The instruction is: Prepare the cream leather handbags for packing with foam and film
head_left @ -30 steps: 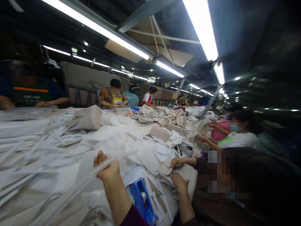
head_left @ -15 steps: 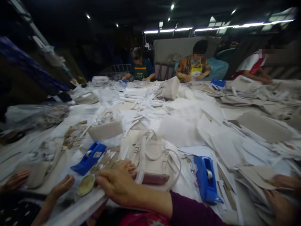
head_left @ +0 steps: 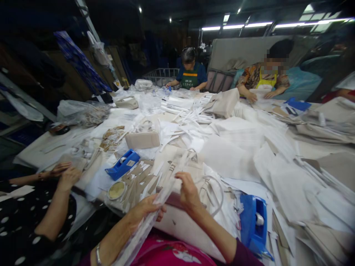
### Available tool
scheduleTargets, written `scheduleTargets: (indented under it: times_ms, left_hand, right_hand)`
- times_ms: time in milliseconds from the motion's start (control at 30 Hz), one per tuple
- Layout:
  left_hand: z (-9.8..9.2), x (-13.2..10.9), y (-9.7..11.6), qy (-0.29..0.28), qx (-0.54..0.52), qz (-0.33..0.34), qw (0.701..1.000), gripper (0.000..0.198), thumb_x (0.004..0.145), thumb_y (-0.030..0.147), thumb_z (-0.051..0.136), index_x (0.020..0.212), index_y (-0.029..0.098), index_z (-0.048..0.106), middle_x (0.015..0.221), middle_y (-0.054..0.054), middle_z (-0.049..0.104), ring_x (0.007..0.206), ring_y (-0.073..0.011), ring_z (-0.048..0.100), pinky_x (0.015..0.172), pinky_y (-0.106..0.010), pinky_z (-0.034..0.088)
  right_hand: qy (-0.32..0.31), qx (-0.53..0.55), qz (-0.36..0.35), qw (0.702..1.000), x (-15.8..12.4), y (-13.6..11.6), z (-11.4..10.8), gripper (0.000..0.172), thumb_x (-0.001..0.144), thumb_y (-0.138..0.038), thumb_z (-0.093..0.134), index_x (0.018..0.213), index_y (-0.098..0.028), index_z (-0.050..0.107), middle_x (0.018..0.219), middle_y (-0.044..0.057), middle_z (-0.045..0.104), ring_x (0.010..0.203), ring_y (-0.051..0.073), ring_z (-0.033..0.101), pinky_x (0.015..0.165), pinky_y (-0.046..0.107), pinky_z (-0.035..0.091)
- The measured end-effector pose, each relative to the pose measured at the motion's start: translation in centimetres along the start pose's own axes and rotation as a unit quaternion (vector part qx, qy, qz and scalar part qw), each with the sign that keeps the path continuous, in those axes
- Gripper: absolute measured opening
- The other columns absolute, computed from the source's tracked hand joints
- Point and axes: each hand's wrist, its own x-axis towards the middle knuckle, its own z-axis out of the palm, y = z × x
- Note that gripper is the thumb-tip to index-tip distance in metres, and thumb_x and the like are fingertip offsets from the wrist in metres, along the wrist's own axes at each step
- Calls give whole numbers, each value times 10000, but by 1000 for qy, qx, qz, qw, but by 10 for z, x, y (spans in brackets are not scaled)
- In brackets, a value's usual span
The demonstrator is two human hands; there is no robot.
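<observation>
A long strip of translucent plastic [head_left: 146, 224], perhaps a folded bag or sleeve, slants up from my lap toward the table. My left hand [head_left: 144, 211], with a bangle at the wrist, is closed around its middle. Higher up, the bent fingers of my right hand [head_left: 190, 192] pinch the strip near its upper part. Just beyond and beneath my hands lies a beige handbag [head_left: 188, 171] with looped handles. Its lower part is partly hidden by my hands and the strip.
A blue tape dispenser [head_left: 123, 164] stands left, another blue dispenser [head_left: 253, 225] right. A round tin [head_left: 116, 190] sits near cut beige strips [head_left: 138, 177]. White sheets [head_left: 230, 157] cover the middle. A co-worker's hands [head_left: 68, 173] are close at left; other people work across the table.
My view has turned left. My right hand has drawn back from the left to the strip's upper part, and my left hand has come into plain view. The left co-worker's hands have come together.
</observation>
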Motion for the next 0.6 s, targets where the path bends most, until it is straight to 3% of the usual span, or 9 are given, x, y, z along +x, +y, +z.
scheduleTargets:
  times_ms: [33,100,167,233,333,433,500,600]
  left_hand:
    - [-5,4,2,-53,-102,6,993,251,864,138,452,996,70,654,649,-40,630,507,-119,549,593,-298,518]
    - [-16,14,3,-115,-311,-14,943,239,813,202,605,1037,119,605,822,-73,665,592,-118,601,546,-209,489]
    - [-26,28,2,-102,-401,-21,910,289,774,255,670,1024,141,581,866,-71,661,624,-116,600,533,-194,473]
    - [-33,45,-3,-64,-407,-4,911,320,740,270,708,1003,146,575,867,-63,659,638,-114,594,531,-192,465]
    - [-35,72,-13,-22,-390,16,920,325,719,284,720,971,143,568,863,-56,658,639,-110,585,549,-204,465]
    - [-31,96,-28,-11,-377,8,926,332,703,293,722,950,150,552,850,-51,659,650,-118,590,544,-206,451]
    - [-28,110,-40,-20,-369,-2,929,342,696,307,721,946,151,548,843,-53,659,648,-121,591,536,-208,442]
    - [-23,129,-58,-26,-371,-12,928,356,699,343,714,953,154,552,839,-52,657,650,-125,598,542,-214,440]
  right_hand:
    - [5,-78,46,996,-2,28,-12,570,755,46,323,1240,-189,510,1124,109,576,1059,206,517,944,379,388]
    - [-34,-236,139,961,-11,84,-33,654,680,73,383,1277,-167,501,1193,145,548,1151,256,459,979,415,337]
    - [-87,-337,201,916,-23,128,-49,621,709,34,433,1291,-170,497,1181,158,559,1152,287,456,951,422,335]
    - [-128,-352,215,902,-33,156,-59,528,756,-24,450,1254,-184,523,1101,138,598,1070,264,512,888,372,363]
    - [-124,-248,243,930,-44,168,-67,279,809,-134,430,1020,-186,605,890,78,630,855,204,578,741,289,403]
    - [-63,-41,327,942,-56,165,-79,163,829,-296,443,821,-193,569,651,1,550,578,153,528,556,254,400]
    - [-17,124,386,914,-69,162,-91,213,805,-405,513,814,-194,544,590,-39,488,454,110,436,447,226,352]
    - [67,297,448,840,-96,163,-109,356,700,-481,664,859,-187,540,587,-62,465,392,58,335,361,187,266]
